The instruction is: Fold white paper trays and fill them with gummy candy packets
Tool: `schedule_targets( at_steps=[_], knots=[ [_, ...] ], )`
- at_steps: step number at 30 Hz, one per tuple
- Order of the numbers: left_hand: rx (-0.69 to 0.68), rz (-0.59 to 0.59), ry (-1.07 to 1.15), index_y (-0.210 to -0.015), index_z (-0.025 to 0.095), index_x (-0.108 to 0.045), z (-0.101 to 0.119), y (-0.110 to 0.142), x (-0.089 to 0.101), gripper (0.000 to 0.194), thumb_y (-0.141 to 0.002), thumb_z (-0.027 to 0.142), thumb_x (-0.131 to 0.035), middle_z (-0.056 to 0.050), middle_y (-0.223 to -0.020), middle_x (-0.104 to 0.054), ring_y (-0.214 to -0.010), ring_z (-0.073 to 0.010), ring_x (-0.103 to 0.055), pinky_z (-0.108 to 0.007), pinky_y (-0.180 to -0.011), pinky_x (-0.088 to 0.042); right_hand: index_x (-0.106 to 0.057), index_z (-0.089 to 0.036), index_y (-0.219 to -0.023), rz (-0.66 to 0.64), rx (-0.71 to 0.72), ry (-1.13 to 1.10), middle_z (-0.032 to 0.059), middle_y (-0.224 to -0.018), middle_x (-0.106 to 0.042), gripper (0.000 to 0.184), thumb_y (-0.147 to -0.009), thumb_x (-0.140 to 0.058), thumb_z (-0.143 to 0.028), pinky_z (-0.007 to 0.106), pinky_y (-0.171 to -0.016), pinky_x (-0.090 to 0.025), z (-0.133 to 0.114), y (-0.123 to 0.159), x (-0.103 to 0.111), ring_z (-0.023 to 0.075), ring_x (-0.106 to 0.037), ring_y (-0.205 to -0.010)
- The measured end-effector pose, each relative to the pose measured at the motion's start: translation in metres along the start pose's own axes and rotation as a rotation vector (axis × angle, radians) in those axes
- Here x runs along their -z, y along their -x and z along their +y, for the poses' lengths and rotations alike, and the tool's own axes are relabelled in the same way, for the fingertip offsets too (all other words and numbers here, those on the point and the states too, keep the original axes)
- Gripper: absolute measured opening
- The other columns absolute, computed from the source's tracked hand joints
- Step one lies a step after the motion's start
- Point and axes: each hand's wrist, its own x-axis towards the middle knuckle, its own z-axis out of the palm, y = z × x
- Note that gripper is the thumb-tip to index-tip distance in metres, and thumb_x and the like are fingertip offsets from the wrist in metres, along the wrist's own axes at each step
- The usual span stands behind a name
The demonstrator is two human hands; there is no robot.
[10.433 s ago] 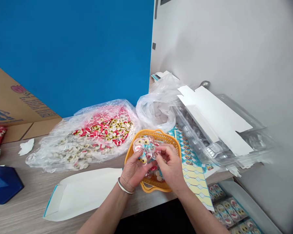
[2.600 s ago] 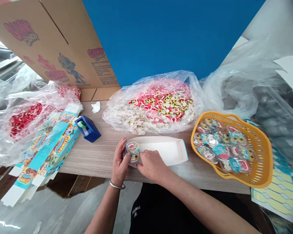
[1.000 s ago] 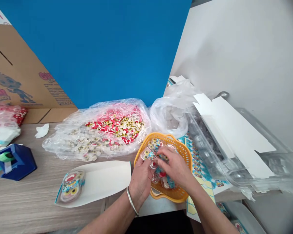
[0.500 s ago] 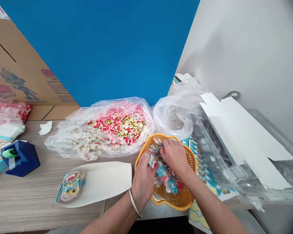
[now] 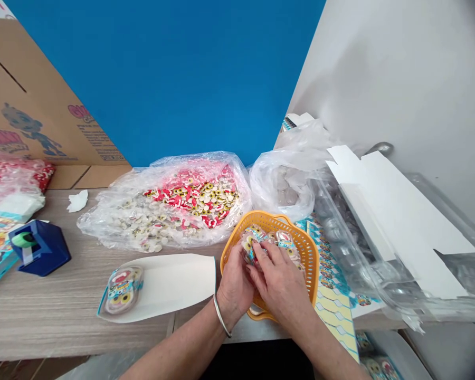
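Note:
Both hands are over the orange basket (image 5: 311,264), which holds several clear plastic candy packs with blue labels. My left hand (image 5: 237,285) is wrapped round the near left side of some candy packs (image 5: 250,245) and grips them. Across from it, my right hand (image 5: 279,274) bends over the same packs, its fingertips pressed against them; part of what it touches is hidden under the fingers. More candy packs (image 5: 287,240) lie in the basket behind it. To the left, an open white box tray (image 5: 174,279) holds candy packs (image 5: 122,290) at its left end.
A clear bag of loose gummies (image 5: 190,206) lies behind the tray. A blue tape dispenser (image 5: 43,248) and a scrap of paper (image 5: 78,201) are at left. Clear plastic trays (image 5: 348,253) and a white folded card (image 5: 399,221) stand right, beside label sheets (image 5: 332,311).
Since half a second ago, my right hand has come back from the far side of the basket toward my left hand, onto the packs there. The tray and its packs stay put.

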Motion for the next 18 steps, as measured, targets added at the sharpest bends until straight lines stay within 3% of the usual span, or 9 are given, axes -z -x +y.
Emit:
schedule_targets(
  at_steps=[5, 10, 13, 18],
  knots=[
    [-0.023, -0.012, -0.056, -0.117, 0.02, -0.068, 0.004, 0.009, 0.005, 0.04, -0.083, 0.041, -0.076, -0.006, -0.119, -0.071, -0.117, -0.0228, -0.065, -0.034, -0.105, -0.049, -0.06, -0.013, -0.137, -0.002, 0.009, -0.148, 0.0165, -0.136, -0.061, 0.049, -0.092, -0.064, -0.034, 0.048, -0.109, -0.043, -0.001, 0.008, 0.011, 0.0332, -0.056, -0.125],
    [0.033, 0.05, -0.059, -0.11, 0.018, -0.067, 0.024, 0.015, 0.011, 0.041, -0.075, 0.028, -0.084, -0.006, -0.103, -0.074, -0.092, -0.0216, -0.072, -0.036, -0.089, -0.057, -0.068, -0.021, -0.12, -0.056, 0.084, -0.474, 0.0061, -0.116, -0.072, 0.027, -0.101, -0.051, -0.028, 0.032, -0.098, -0.049, 0.019, -0.016, 0.024, 0.0193, -0.065, -0.107],
    [0.044, 0.123, -0.086, -0.11, 0.017, -0.065, 0.038, 0.02, 0.012, 0.042, -0.073, 0.021, -0.085, -0.005, -0.099, -0.074, -0.081, -0.0191, -0.072, -0.032, -0.078, -0.06, -0.067, -0.018, -0.123, -0.066, 0.091, -0.266, 0.0092, -0.119, -0.071, 0.034, -0.098, -0.044, -0.013, 0.036, -0.101, -0.045, 0.036, -0.049, 0.015, 0.0228, -0.062, -0.111],
    [0.003, 0.143, -0.13, -0.119, 0.019, -0.061, 0.051, 0.027, 0.017, 0.055, -0.071, 0.016, -0.086, -0.004, -0.095, -0.072, -0.074, -0.0171, -0.07, -0.029, -0.07, -0.06, -0.065, -0.017, -0.127, -0.275, 0.338, -0.009, 0.0117, -0.13, -0.065, 0.04, -0.093, -0.045, -0.007, 0.04, -0.106, -0.038, 0.047, -0.089, -0.015, 0.0261, -0.053, -0.123]
  ],
)
